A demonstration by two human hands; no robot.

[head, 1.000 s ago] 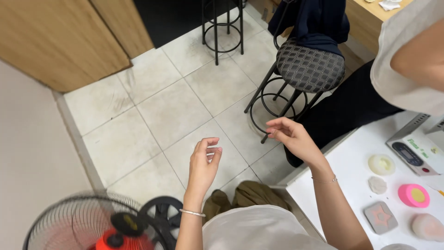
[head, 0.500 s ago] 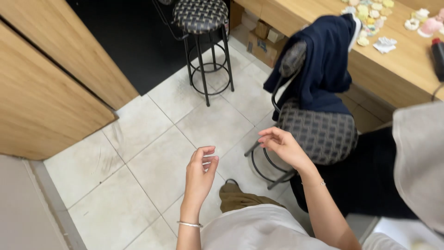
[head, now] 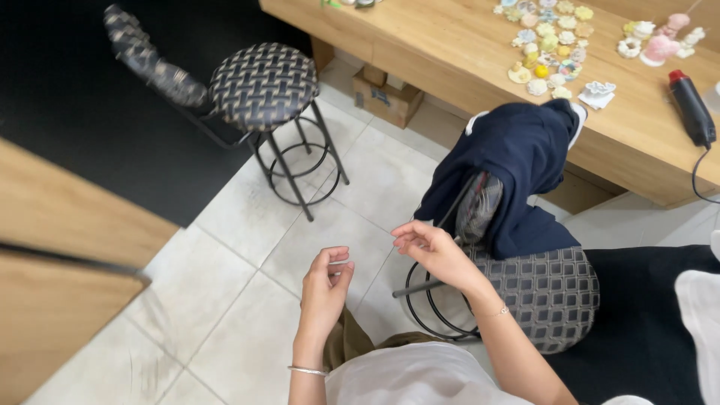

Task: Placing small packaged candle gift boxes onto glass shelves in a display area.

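Two hands raised over a tiled floor, with stools and a wooden desk beyond.

We see the left hand (head: 325, 289) with fingers curled together and the right hand (head: 431, 247) pinched near it; whether a thin thread runs between them, we cannot tell. A woven-seat stool (head: 551, 289) under the right hand carries a dark jacket (head: 517, 161). Small pastel trinkets (head: 547, 52) lie on the desk (head: 450, 52).

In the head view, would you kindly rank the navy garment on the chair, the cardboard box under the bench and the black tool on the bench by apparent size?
1. Navy garment
2. Cardboard box, partly hidden
3. Black tool, close to the box; unsure
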